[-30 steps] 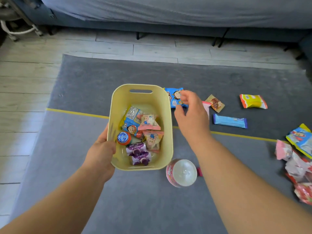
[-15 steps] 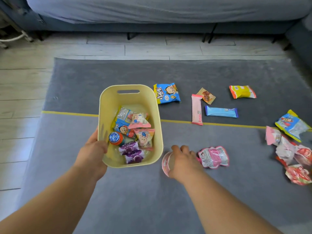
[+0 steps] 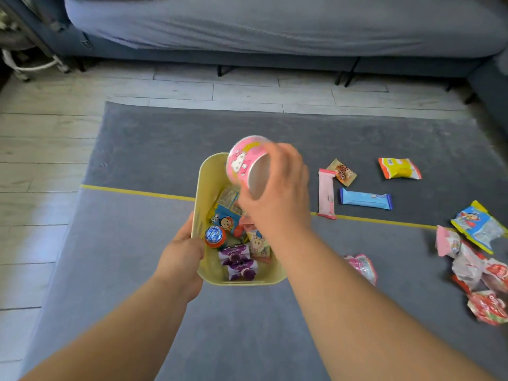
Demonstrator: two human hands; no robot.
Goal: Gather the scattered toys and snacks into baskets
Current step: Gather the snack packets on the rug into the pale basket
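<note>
My right hand is curled round a pink cup. The fingers wrap its far side and the cup lies tilted, with its pale round end turned toward me. The cup sits at the top left of that hand, above the far end of the yellow basket; I cannot tell whether it touches the rim.

My left hand grips the basket's near left wall, close below and left of my right hand. Directly under my right hand, the basket holds a blue pack. Nearer my left hand are a round orange and blue piece and purple packs.

Just right of my right hand, on the grey rug, lies a pink bar. Beside it are a small brown packet and a blue bar. A yellow pack lies further right. A pink packet is against my right forearm, partly hidden by it. Well off to the right are a blue and yellow bag and a heap of red and white wrappers.
</note>
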